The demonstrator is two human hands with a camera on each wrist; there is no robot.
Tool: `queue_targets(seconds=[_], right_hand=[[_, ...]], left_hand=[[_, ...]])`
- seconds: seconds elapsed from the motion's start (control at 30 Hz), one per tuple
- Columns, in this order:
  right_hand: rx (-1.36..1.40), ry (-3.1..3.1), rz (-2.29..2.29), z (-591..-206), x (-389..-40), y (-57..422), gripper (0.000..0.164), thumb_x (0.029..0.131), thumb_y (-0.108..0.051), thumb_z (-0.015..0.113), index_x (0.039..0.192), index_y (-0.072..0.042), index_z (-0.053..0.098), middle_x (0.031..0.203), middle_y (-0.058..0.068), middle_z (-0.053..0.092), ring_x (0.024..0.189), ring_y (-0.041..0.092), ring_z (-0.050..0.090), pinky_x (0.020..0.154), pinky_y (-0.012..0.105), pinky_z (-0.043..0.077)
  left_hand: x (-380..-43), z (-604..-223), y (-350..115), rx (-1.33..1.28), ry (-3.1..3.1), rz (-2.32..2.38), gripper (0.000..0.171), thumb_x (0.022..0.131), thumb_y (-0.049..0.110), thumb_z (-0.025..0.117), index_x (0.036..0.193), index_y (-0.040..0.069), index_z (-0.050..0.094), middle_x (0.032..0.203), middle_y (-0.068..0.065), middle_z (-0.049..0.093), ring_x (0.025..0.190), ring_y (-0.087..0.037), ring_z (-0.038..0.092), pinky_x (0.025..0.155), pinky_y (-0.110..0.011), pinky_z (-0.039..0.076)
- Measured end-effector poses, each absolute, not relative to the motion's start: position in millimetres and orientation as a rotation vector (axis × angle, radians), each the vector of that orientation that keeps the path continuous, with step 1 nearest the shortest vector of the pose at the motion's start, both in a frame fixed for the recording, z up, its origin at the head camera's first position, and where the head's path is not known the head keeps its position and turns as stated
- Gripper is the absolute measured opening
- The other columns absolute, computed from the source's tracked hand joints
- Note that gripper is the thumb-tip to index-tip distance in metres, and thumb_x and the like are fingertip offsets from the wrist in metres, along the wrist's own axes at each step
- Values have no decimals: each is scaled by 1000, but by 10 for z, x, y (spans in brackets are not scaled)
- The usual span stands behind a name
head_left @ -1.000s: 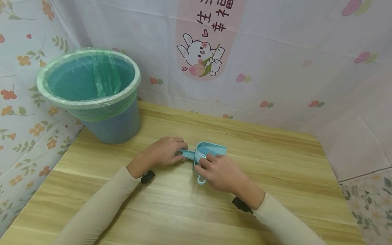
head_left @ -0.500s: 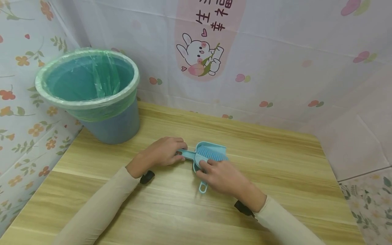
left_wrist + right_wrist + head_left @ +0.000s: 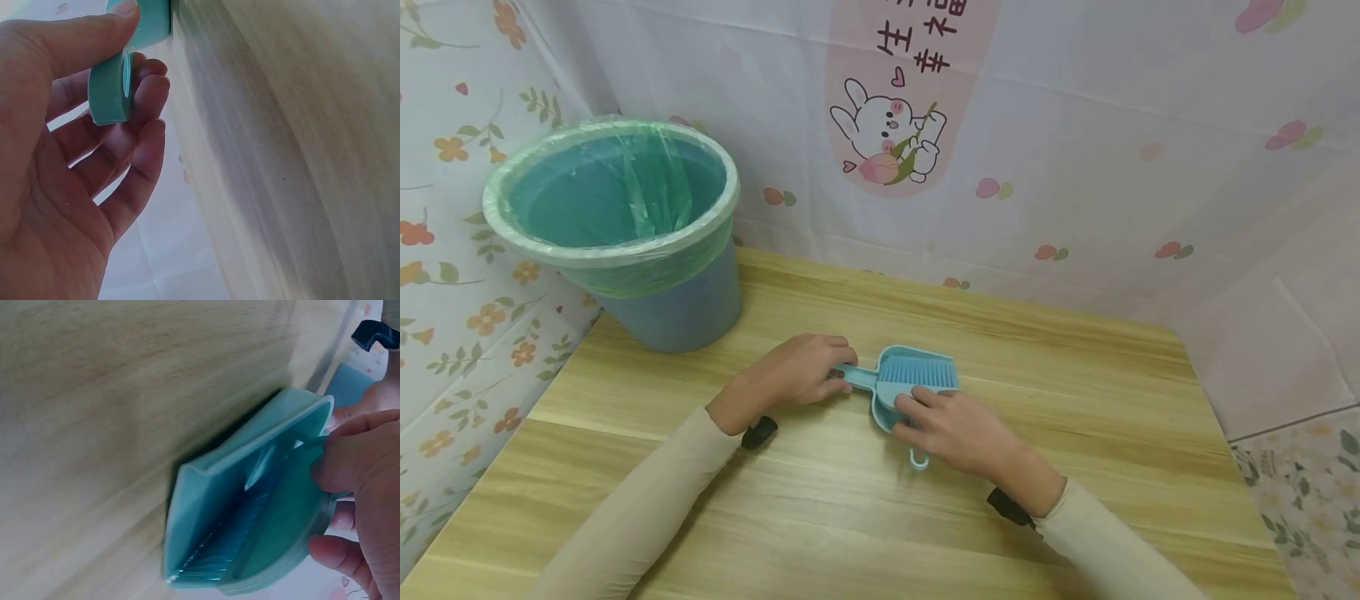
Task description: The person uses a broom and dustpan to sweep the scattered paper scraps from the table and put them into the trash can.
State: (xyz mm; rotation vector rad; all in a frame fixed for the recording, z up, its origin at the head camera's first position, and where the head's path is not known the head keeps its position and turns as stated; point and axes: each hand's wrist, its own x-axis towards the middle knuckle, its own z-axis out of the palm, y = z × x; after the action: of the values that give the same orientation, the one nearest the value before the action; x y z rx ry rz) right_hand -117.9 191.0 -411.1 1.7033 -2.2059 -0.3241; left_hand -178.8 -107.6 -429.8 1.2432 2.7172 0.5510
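A small light-blue dustpan (image 3: pixel 882 413) lies on the table with its handle to the left. My left hand (image 3: pixel 801 371) pinches that handle (image 3: pixel 107 94) between thumb and fingers, as the left wrist view also shows. Over the pan sits a matching hand brush (image 3: pixel 917 373), its bristles pointing toward the back wall and lying inside the pan. My right hand (image 3: pixel 962 429) grips the brush by its body, and the looped end of the brush handle sticks out below the fingers. In the right wrist view the brush (image 3: pixel 284 519) rests within the pan's walls (image 3: pixel 194 519).
A blue bucket (image 3: pixel 681 308) lined with a green plastic bag (image 3: pixel 658 187) stands at the table's back left. Behind the wood-grain table (image 3: pixel 820 517) hangs a white printed cloth (image 3: pixel 1075 167). Both wrists carry black straps.
My right hand has shifted slightly right and turned the brush, so its bristles now line up with the pan and its looped end has swung right. The left hand stays on the dustpan handle.
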Motion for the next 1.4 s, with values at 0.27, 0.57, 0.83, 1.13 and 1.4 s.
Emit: queue_targets(seconds=[0.27, 0.57, 0.83, 1.13, 1.4], right_hand=[[1691, -2232, -273, -4160, -1185, 1946, 26, 96, -13, 87, 113, -16, 67, 119, 6, 61, 92, 20, 58, 66, 26, 55], [1673, -2291, -222, -4181, -1159, 1971, 26, 97, -13, 86, 114, -14, 67, 117, 4, 63, 92, 19, 57, 63, 26, 53], [1659, -2292, -239, -4213, -1126, 1980, 26, 96, -10, 85, 115, -14, 67, 116, 3, 62, 92, 20, 57, 61, 26, 52], [1662, -2296, -209, -4276, -1099, 2000, 17, 101, -9, 71, 117, -12, 66, 117, 4, 62, 92, 20, 56, 58, 27, 51], [1656, -2310, -231, -4298, -1100, 2002, 19, 101, -10, 73, 119, -12, 66, 118, 4, 62, 94, 20, 57, 64, 29, 54]], left_hand=[[-1793, -4292, -1082, 1258, 2715, 561, 27, 101, 24, 83, 118, 6, 75, 103, -1, 67, 82, -13, 55, 79, -35, 53], [-1807, -4302, -1080, 1261, 2715, 553, 26, 100, 24, 84, 116, 6, 75, 97, 0, 63, 79, -13, 53, 75, -34, 51], [-1807, -4306, -1080, 1260, 2720, 539, 27, 100, 24, 84, 116, 6, 75, 94, 0, 62, 78, -12, 52, 74, -33, 50], [-1798, -4301, -1081, 1233, 2713, 549, 28, 101, 25, 83, 118, 5, 75, 98, -2, 64, 79, -13, 53, 76, -34, 51], [-1800, -4296, -1084, 1217, 2716, 522, 29, 101, 26, 82, 119, 5, 74, 101, -1, 66, 81, -13, 54, 77, -35, 52]])
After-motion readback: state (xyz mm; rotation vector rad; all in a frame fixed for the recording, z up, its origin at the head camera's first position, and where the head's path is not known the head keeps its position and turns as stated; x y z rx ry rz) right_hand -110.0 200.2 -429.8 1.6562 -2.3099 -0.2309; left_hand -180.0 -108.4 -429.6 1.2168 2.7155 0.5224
